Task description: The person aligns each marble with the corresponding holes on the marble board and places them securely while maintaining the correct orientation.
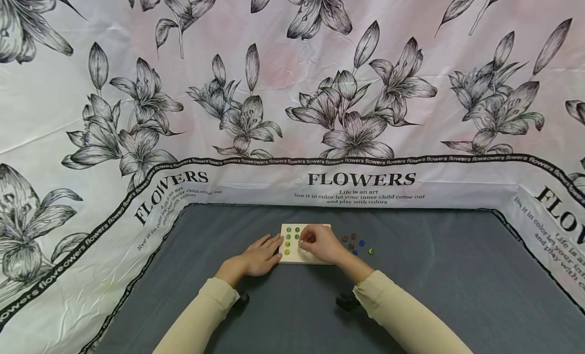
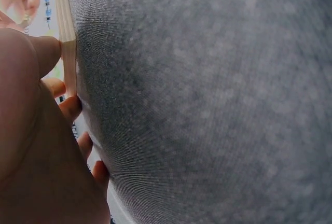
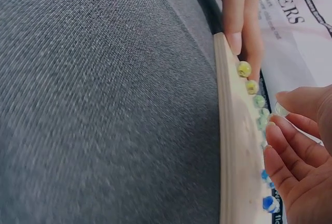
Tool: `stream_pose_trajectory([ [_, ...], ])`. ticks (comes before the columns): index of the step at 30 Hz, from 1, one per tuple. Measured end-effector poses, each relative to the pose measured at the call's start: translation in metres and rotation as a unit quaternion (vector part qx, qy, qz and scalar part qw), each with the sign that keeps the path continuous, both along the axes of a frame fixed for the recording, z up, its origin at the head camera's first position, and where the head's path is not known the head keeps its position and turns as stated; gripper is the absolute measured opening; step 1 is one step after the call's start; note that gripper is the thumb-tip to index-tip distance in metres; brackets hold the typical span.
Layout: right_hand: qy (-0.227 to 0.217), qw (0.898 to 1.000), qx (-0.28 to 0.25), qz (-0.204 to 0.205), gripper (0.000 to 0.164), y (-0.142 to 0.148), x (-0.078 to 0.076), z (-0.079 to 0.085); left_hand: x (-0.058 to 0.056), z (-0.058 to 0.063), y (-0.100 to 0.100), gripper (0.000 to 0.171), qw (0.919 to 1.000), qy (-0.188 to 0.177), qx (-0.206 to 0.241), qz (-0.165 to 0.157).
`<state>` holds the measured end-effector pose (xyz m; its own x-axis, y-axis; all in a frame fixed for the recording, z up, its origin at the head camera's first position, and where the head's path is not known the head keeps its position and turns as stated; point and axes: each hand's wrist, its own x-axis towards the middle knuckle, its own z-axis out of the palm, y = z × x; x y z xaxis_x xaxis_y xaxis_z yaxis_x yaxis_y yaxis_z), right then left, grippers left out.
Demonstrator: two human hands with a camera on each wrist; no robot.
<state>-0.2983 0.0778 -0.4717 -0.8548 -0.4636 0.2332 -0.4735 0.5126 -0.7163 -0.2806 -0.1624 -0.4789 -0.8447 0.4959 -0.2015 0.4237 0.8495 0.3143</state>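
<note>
A pale wooden board point(image 1: 315, 257) lies on the grey cloth, bearing green marbles point(image 1: 297, 230) and two yellow marbles point(image 1: 287, 244) on its left part. My left hand point(image 1: 261, 256) rests at the board's left edge, fingers extended, and its thumb point(image 2: 51, 53) touches the corner. Above the board, my right hand point(image 1: 322, 244) pinches a clear, pale-green marble point(image 3: 280, 110) between thumb and index finger. The right hand hides part of the board in the head view. Blue marbles point(image 3: 270, 203) show along the board's far side in the right wrist view.
Several loose marbles lie on the cloth to the right of the board: brownish-red ones point(image 1: 345, 238), blue ones point(image 1: 362, 243) and a yellow-green one point(image 1: 371, 251). Grey cloth point(image 1: 448, 283) covers the table. A flower-printed white sheet point(image 1: 256, 184) borders it at the back and sides.
</note>
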Motion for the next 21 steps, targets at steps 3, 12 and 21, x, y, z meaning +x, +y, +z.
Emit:
stream_pose_trajectory([
  [3, -0.001, 1.000, 0.003, -0.001, 0.004, -0.004, -0.002, -0.003, 0.003, 0.005, 0.001, 0.059, 1.0000, -0.002, 0.001, 0.003],
  [12, 0.009, 1.000, 0.015, -0.015, 0.004, -0.009, -0.005, -0.008, 0.003, 0.008, 0.001, 0.059, 1.0000, -0.006, 0.000, 0.005],
  [21, 0.013, 0.999, 0.028, -0.045, 0.005, -0.016, -0.005, -0.009, -0.003, -0.005, -0.001, 0.060, 1.0000, -0.007, -0.003, 0.006],
])
